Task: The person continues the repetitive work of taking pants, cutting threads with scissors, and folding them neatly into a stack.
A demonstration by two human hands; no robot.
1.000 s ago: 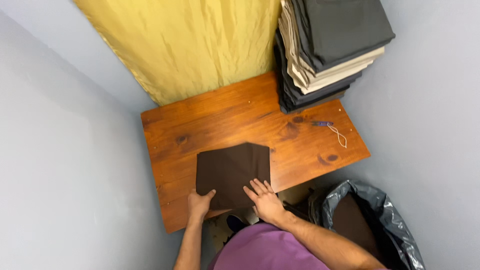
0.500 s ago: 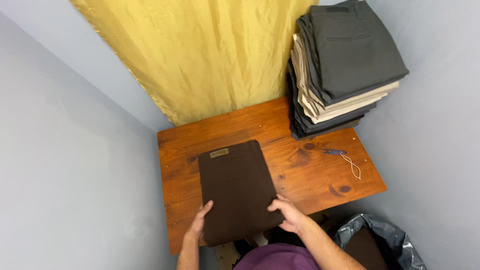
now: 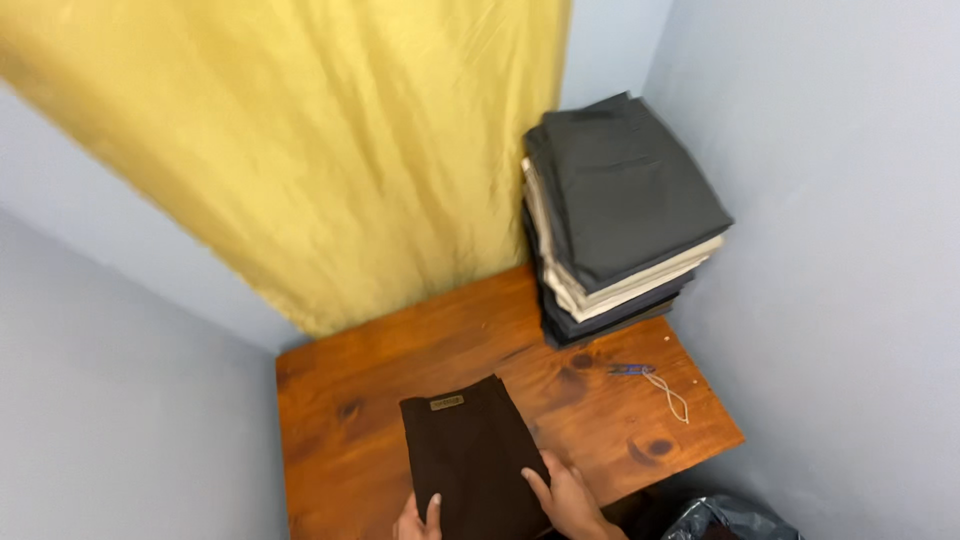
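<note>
now both hands, left [image 3: 420, 518] and right [image 3: 565, 500], spread flat on folded dark brown trousers [image 3: 470, 455], wooden table [image 3: 400, 360].

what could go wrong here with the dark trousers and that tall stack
The dark trousers hang past the table's near edge, pinned only by the left hand and right hand; they might slide off. The stack is tall and uneven, so adding to it could tip it. The small tool with a cord could snag fabric.

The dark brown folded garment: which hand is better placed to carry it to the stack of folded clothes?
Probably the right hand: it rests on the dark brown folded garment on the side nearer the stack. The left hand touches the far edge.
</note>
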